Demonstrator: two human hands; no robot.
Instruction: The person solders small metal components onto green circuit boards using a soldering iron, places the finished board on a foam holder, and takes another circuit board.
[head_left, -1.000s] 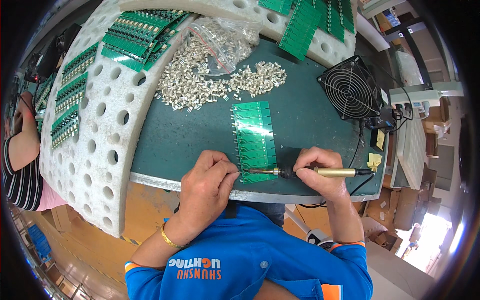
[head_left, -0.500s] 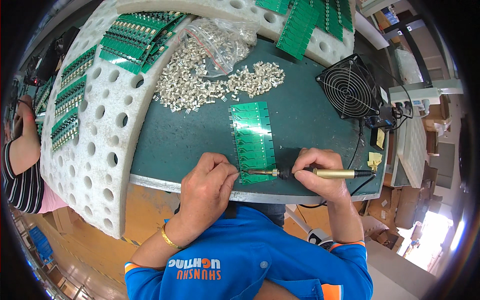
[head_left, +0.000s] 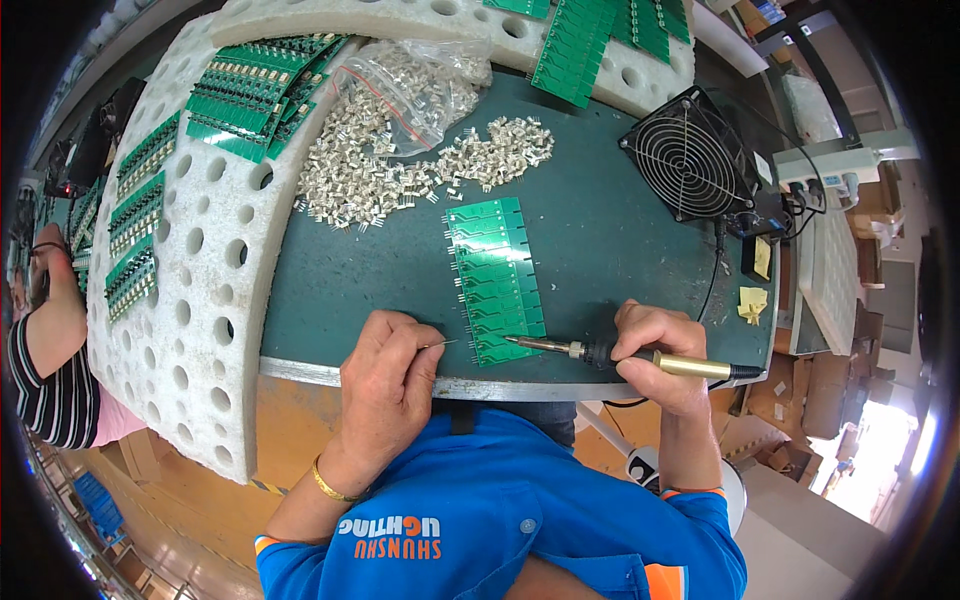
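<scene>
A green circuit board panel (head_left: pixel 492 262) lies flat on the dark green bench mat, small white connectors lined along its left edge. My right hand (head_left: pixel 662 352) grips a soldering iron (head_left: pixel 545 345) with a gold-coloured handle. The iron's tip is over the lower part of the board; whether it touches cannot be told. To the left of the board, my left hand (head_left: pixel 385 368) pinches a thin solder wire (head_left: pixel 442 344), whose end points toward the board's lower left edge.
Loose white connectors (head_left: pixel 495 155) are heaped beyond the board, beside a clear plastic bag (head_left: pixel 455 90) of more. A black fan (head_left: pixel 688 155) stands at right. White perforated foam (head_left: pixel 205 330) holds finished-looking boards (head_left: pixel 250 95); bare panels (head_left: pixel 575 50) lie at the back. Another person's arm (head_left: pixel 55 300) is far left.
My left hand has drawn back leftward from the board with the solder wire. The iron's tip has come away from the board's left edge toward the right. The whole view has shifted slightly.
</scene>
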